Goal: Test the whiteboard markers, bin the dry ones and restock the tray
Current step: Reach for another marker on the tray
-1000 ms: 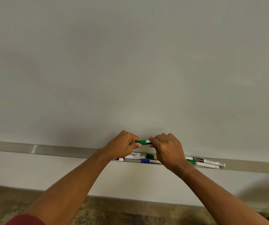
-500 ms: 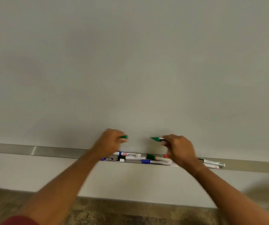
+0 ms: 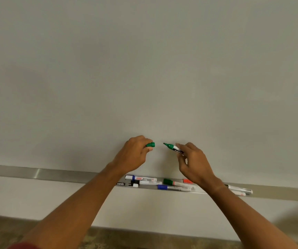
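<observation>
My left hand pinches a green marker cap in front of the whiteboard. My right hand holds the uncapped green marker, its tip pointing up-left, a short gap from the cap. Below both hands the metal tray carries several markers: a blue-capped one, a black one, a green-capped one, another blue-capped one and a red-capped one. More markers lie to the right of my right wrist.
The whiteboard surface is blank above the hands. Under the tray is a pale wall, then a patterned floor along the bottom edge. A dark red sleeve shows at the lower left.
The hands pulled the cap off the green marker and moved apart: the left went left with the cap, the right went right with the marker. Both have since risen slightly.
</observation>
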